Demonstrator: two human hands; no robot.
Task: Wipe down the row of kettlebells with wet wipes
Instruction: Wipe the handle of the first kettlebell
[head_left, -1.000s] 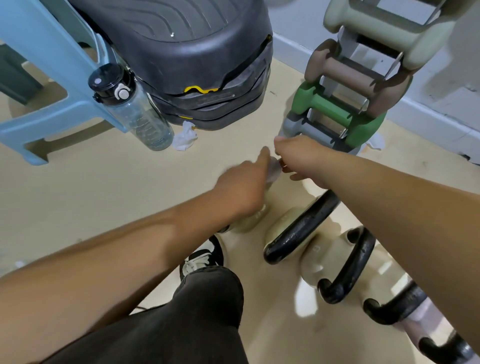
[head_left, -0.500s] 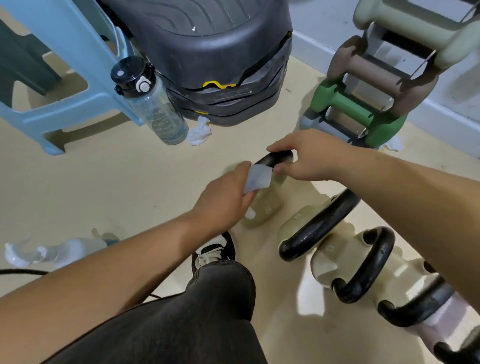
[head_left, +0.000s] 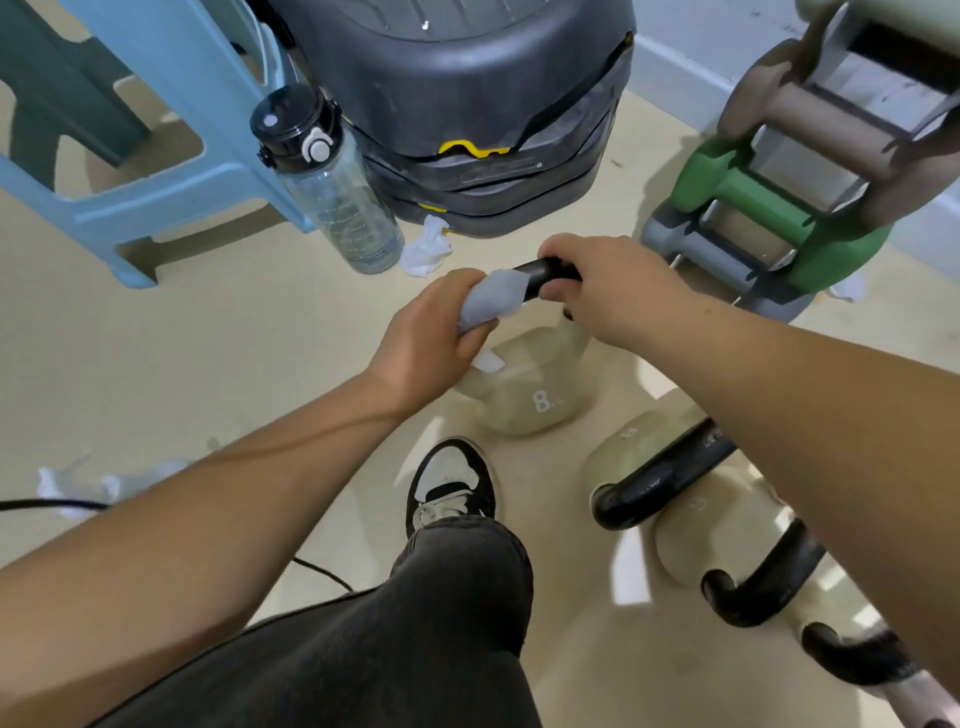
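On the beige floor (head_left: 208, 353), my left hand (head_left: 431, 338) curls a wet wipe (head_left: 493, 300) round the kettlebell handle (head_left: 548, 271); my right hand (head_left: 613, 291), at three o'clock, grips it bare.

front kettlebell (head_left: 535, 395): cream body w/ white "8", black handle up top, body on floor (head_left: 260, 338), far end of row | wet wipe (head_left: 491, 301): pale grey, crumpled, wrapped round handle's left end | other kettlebells (head_left: 717, 525): same cream/black, lined up toward lower right, close together
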